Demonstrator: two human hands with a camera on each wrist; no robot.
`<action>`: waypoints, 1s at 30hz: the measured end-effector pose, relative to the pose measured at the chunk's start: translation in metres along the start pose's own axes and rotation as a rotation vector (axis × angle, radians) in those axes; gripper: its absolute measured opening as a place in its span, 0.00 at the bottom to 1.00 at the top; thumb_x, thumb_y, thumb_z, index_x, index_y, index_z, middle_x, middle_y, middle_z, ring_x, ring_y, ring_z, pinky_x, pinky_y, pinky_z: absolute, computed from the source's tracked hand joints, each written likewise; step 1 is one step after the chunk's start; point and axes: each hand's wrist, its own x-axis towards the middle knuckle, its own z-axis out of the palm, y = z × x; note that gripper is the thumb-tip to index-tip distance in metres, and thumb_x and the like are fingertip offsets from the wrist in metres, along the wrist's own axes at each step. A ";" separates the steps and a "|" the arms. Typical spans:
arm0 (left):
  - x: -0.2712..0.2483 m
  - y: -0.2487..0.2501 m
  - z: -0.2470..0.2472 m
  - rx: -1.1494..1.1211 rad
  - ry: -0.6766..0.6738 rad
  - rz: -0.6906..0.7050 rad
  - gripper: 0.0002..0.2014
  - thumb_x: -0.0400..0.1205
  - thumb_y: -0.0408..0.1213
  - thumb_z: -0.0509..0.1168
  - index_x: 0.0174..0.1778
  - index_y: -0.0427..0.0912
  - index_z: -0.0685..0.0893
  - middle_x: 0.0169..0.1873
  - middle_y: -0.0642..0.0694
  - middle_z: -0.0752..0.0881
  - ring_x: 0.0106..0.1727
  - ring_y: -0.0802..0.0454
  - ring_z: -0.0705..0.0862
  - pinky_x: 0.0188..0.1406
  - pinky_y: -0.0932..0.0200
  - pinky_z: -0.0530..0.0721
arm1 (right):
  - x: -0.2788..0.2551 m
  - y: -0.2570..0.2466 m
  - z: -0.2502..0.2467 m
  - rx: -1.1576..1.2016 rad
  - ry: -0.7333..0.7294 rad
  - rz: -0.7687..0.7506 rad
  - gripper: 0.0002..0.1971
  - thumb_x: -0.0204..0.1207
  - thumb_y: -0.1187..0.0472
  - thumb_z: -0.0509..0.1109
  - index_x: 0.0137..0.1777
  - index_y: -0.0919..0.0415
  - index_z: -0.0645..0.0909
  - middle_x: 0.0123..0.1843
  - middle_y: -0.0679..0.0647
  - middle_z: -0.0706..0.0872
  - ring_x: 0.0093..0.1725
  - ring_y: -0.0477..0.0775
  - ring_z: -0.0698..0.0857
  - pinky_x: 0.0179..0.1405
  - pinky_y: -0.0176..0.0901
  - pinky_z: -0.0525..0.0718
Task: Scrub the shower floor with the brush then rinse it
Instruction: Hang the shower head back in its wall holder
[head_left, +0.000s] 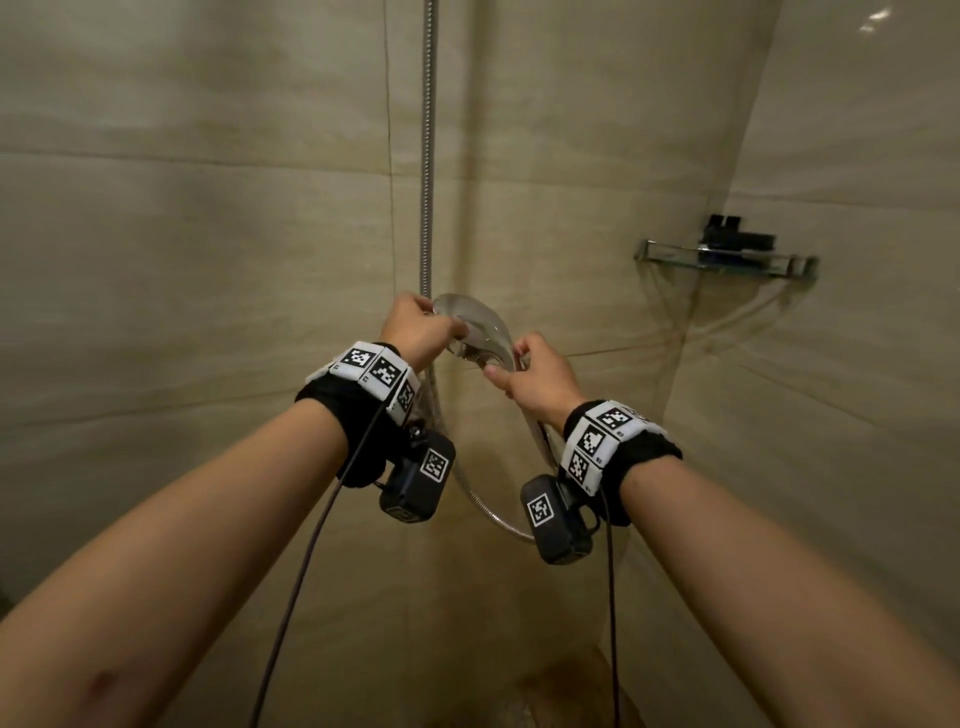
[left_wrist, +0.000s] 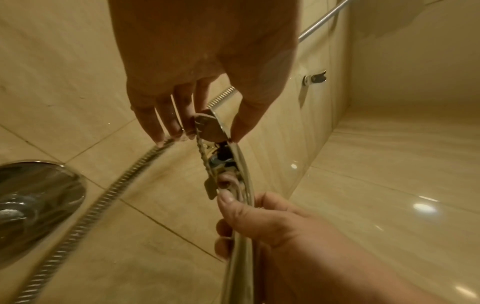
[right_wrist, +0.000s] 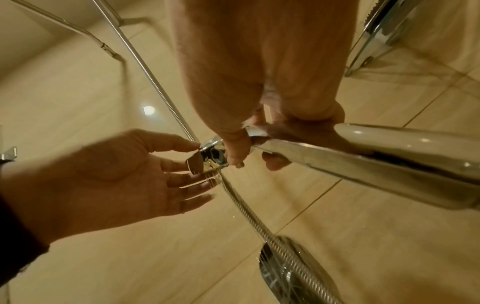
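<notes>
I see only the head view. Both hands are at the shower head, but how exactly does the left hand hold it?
Observer: The left hand pinches the rim of the shower head between thumb and fingertips.
Operator: And the right one?
Observer: The right hand curls its fingers round the handle, thumb pointing toward the head.
Operator: Is a wall bracket near?
Observer: Yes, a small chrome bracket, holding nothing.
</notes>
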 end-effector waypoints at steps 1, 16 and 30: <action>-0.001 0.004 -0.004 -0.013 0.007 0.006 0.22 0.68 0.36 0.75 0.55 0.45 0.74 0.52 0.42 0.85 0.54 0.45 0.85 0.55 0.49 0.85 | -0.002 -0.006 0.002 -0.015 0.039 -0.011 0.13 0.76 0.55 0.75 0.51 0.56 0.73 0.43 0.47 0.81 0.42 0.49 0.80 0.34 0.39 0.74; -0.005 0.008 -0.060 0.041 -0.045 0.001 0.07 0.77 0.41 0.70 0.46 0.44 0.81 0.54 0.41 0.86 0.56 0.45 0.84 0.59 0.47 0.84 | -0.010 -0.021 0.017 -0.112 0.221 0.088 0.17 0.73 0.56 0.77 0.56 0.62 0.77 0.54 0.57 0.85 0.50 0.55 0.82 0.46 0.41 0.77; -0.012 -0.028 -0.057 0.141 -0.191 -0.109 0.03 0.82 0.35 0.64 0.46 0.39 0.81 0.52 0.37 0.87 0.51 0.42 0.86 0.44 0.53 0.83 | -0.009 0.001 0.029 -0.056 0.231 0.148 0.13 0.77 0.55 0.73 0.54 0.63 0.80 0.54 0.59 0.85 0.50 0.58 0.83 0.47 0.46 0.80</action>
